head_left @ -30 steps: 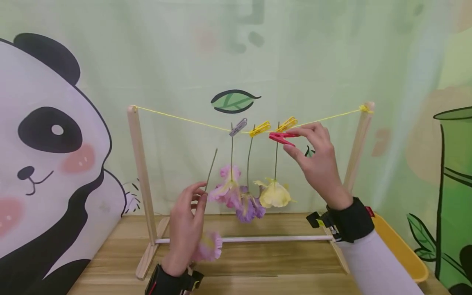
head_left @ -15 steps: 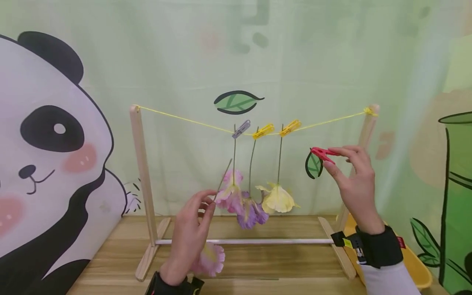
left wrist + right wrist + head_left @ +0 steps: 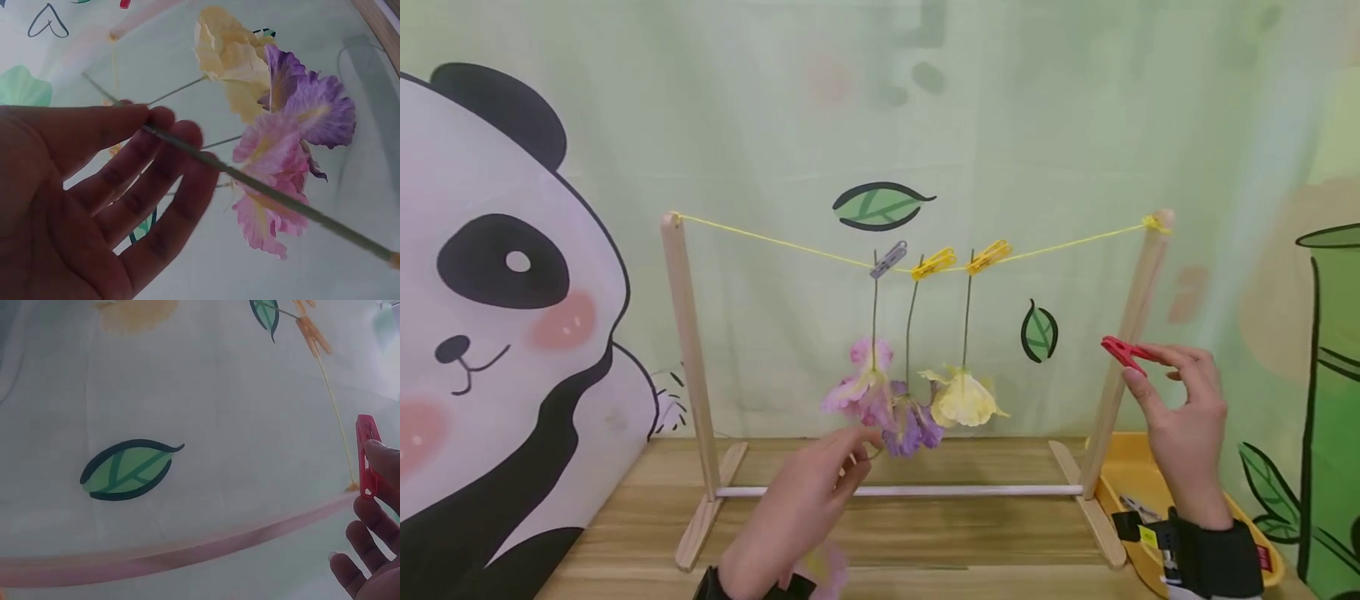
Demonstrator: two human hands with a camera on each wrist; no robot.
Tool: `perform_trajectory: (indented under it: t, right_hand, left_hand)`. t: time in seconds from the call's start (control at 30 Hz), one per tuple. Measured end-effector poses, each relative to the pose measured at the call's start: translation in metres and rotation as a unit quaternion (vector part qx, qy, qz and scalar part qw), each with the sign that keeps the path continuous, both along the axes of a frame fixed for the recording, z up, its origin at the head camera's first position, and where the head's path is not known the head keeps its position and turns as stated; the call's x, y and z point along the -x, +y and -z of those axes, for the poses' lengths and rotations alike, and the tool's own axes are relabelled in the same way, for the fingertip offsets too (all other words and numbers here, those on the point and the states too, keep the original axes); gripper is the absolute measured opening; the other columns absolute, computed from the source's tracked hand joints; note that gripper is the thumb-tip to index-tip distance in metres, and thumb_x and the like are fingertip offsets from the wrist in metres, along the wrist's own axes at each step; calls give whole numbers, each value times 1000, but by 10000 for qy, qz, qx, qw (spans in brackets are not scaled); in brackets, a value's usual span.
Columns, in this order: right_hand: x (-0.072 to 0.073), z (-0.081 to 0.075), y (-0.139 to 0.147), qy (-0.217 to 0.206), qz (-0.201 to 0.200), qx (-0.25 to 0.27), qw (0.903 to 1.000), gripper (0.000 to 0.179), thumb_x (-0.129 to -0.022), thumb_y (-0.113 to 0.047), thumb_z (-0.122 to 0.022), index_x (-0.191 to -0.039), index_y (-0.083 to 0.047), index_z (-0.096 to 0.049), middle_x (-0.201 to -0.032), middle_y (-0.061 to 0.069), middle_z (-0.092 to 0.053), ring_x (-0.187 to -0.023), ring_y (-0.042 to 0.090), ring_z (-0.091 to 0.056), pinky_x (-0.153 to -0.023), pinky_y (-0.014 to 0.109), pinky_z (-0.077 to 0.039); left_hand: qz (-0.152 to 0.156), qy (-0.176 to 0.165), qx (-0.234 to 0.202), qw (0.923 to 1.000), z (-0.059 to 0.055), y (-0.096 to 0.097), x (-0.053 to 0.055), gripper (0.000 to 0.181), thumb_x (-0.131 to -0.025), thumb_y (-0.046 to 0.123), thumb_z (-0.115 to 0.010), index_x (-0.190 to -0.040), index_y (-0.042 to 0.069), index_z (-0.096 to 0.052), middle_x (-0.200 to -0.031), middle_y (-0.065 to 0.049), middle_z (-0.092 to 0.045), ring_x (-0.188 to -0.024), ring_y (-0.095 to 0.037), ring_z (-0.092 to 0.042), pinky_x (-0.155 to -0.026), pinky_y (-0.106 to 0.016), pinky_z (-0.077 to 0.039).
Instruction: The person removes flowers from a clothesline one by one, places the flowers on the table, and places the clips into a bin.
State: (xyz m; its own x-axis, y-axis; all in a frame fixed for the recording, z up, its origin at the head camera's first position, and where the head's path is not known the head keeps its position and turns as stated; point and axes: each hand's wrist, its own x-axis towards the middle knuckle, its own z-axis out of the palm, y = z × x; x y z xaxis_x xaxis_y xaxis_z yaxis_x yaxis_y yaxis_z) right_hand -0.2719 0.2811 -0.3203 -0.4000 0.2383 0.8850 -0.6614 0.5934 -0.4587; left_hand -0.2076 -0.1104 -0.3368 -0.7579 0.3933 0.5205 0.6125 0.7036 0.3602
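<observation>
My left hand (image 3: 812, 492) pinches the green stem (image 3: 275, 194) of an artificial flower, whose pink bloom (image 3: 826, 571) hangs partly hidden below the wrist. At the right post, thumb and fingers of my right hand (image 3: 1187, 425) pinch a red clothespin (image 3: 1123, 353) by its handles. Between the hands, three flowers dangle head down from a yellow string (image 3: 775, 242): a pink one (image 3: 861, 392) under a grey-purple clothespin (image 3: 888, 260), a purple one (image 3: 912, 427) under a yellow clothespin (image 3: 933, 263), and a pale yellow one (image 3: 966, 398) under another yellow clothespin (image 3: 989, 257).
Wooden posts (image 3: 688, 350) on feet carry the string, joined low by a white rod (image 3: 970, 492). A yellow tray (image 3: 1123, 458) with a grey clothespin (image 3: 1138, 506) stands at the right on the wooden table (image 3: 925, 542). A printed panda curtain hangs behind.
My right hand has moved right and down, away from the string, with the red clothespin. The left hand has shifted right and lower, and the stem it holds has tipped out of upright.
</observation>
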Motion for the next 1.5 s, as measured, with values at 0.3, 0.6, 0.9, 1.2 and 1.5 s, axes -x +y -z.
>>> perform_trajectory:
  t: [0.3, 0.6, 0.9, 1.2, 1.5]
  right_hand:
    - [4, -6, 28, -144, 586, 272, 9978, 36, -80, 3, -74, -115, 1, -67, -102, -23, -46, -99, 0, -41, -82, 22, -28]
    - [11, 6, 56, -671, 965, 475, 9919, 34, -84, -6, -73, -117, -2, -67, -100, -20, -45, -96, 1, -40, -82, 21, -27]
    - [27, 29, 76, -1195, 1324, -41, 9840, 34, -85, -4, -70, -118, 1, -64, -102, 3, -51, -95, 17, -41, -78, 29, -30]
    - [40, 61, 100, -2486, 1275, -986, 9551, 32, -91, -8, -65, -116, 11, -59, -106, 31, -48, -93, 45, -39, -68, 46, -27]
    - [54, 90, 116, -4440, 505, -2123, 8691, 35, -90, -11, -65, -107, 17, -56, -92, 34, -59, -72, 33, -53, -59, 40, -47]
  left_hand:
    - [757, -60, 840, 9936, 6, 14, -4, 25, -92, 3, -60, -107, 23, -59, -75, 10, -57, -62, -5, -47, -58, -21, -42]
    - [1104, -928, 1542, 9775, 20, 30, -4, 28, -92, 4, -61, -109, 27, -60, -83, 11, -58, -73, -5, -54, -69, -22, -47]
    - [1271, -1074, 2317, 9585, 48, 42, 5, 29, -85, 2, -67, -98, 28, -65, -89, 10, -67, -78, -3, -58, -67, -18, -46]
    - [1359, -1727, 2603, 9402, 80, 55, 14, 38, -78, -6, -68, -98, 25, -67, -69, 11, -58, -62, -1, -48, -58, -16, -41]
    - [1142, -1406, 2727, 9449, 101, 56, 17, 39, -71, -9, -64, -92, 23, -69, -89, 9, -68, -79, -3, -57, -69, -17, -46]
